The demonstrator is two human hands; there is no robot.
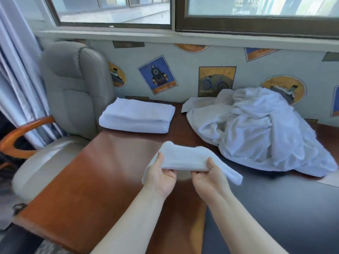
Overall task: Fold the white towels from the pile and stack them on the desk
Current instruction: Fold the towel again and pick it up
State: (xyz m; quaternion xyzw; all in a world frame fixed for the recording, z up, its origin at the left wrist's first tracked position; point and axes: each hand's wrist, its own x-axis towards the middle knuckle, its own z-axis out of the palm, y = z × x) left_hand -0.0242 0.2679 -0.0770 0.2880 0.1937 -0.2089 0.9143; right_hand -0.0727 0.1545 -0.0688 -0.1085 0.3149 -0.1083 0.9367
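Note:
A small folded white towel [185, 158] is held above the middle of the wooden desk [102, 171]. My left hand [161, 177] grips its near left edge, thumb on top. My right hand [207, 177] grips the near right edge the same way; the towel's right end droops past it. A stack of folded white towels [136, 115] lies at the desk's far left. A crumpled pile of white towels [256, 132] sits at the far right against the wall.
A grey padded chair [73, 92] with an orange wooden armrest [20, 138] stands left of the desk. A dark grey mat [275, 208] covers the desk's right half. Behind runs a wall with picture stickers, and a window above.

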